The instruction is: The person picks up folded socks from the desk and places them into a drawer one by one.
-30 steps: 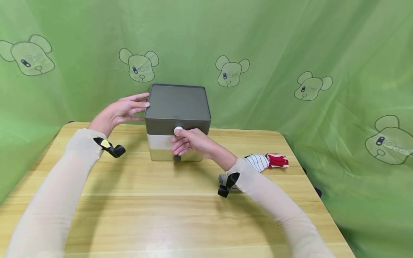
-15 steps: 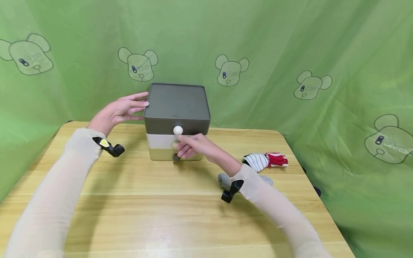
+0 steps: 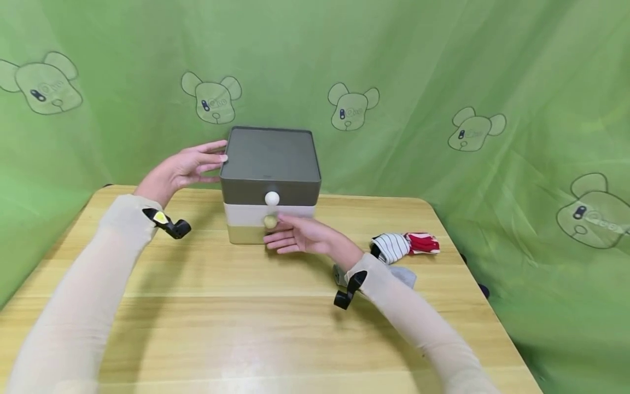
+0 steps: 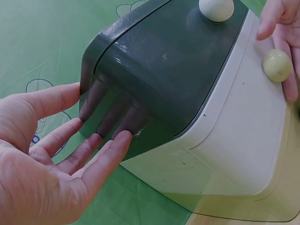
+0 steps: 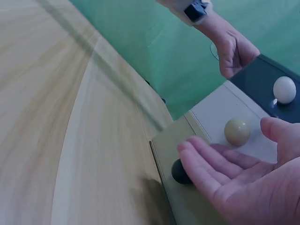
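Observation:
A small drawer box point(image 3: 269, 156) stands at the back of the table, with a dark grey top tier, a white middle one and a beige bottom one. My left hand point(image 3: 189, 164) rests its outstretched fingertips against the box's left side. My right hand point(image 3: 307, 235) is in front of the lower drawers, palm up and fingers extended, holding nothing. Its thumb is right beside the yellowish knob point(image 5: 237, 131) of the white drawer. A white knob point(image 3: 272, 198) sits on the grey drawer above. The dark knob point(image 5: 180, 172) of the bottom drawer is partly behind the right fingers.
On the right of the table point(image 3: 236, 334) lie a striped cloth bundle point(image 3: 392, 248), a red and white cloth piece point(image 3: 421, 243) and a grey cloth piece point(image 3: 404, 275), partly behind the right forearm. A green curtain point(image 3: 413, 54) hangs close behind the box.
My right hand has left the white knob and moved down to beside the yellowish knob, its fingers spreading. The left hand has stayed against the box. All the drawers look closed throughout.

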Demonstrator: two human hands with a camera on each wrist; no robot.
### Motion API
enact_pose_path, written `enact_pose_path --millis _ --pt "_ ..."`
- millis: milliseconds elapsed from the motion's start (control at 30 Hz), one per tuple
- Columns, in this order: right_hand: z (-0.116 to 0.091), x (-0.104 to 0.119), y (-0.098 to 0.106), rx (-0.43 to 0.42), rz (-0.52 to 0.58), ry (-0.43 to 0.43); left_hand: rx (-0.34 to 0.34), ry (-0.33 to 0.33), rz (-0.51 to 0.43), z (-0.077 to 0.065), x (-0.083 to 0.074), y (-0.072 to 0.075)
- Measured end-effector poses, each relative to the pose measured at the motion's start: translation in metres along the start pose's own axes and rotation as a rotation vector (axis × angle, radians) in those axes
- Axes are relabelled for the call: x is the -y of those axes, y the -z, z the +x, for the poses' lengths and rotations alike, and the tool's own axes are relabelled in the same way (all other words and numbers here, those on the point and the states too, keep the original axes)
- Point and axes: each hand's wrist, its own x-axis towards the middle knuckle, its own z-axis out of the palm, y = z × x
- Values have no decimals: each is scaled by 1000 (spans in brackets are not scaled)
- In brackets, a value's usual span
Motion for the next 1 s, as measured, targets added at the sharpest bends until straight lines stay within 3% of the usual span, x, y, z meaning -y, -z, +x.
enact_pose_path --millis 133,500,1000 --pt "6 -6 0 3 87 -3 -13 3 -17 2 4 0" --pt "7 -6 -10 -152 135 58 -16 -3 -12 1 0 0" --pt "-28 -20 -40 -221 -4 82 -12 -2 -4 1 0 0"
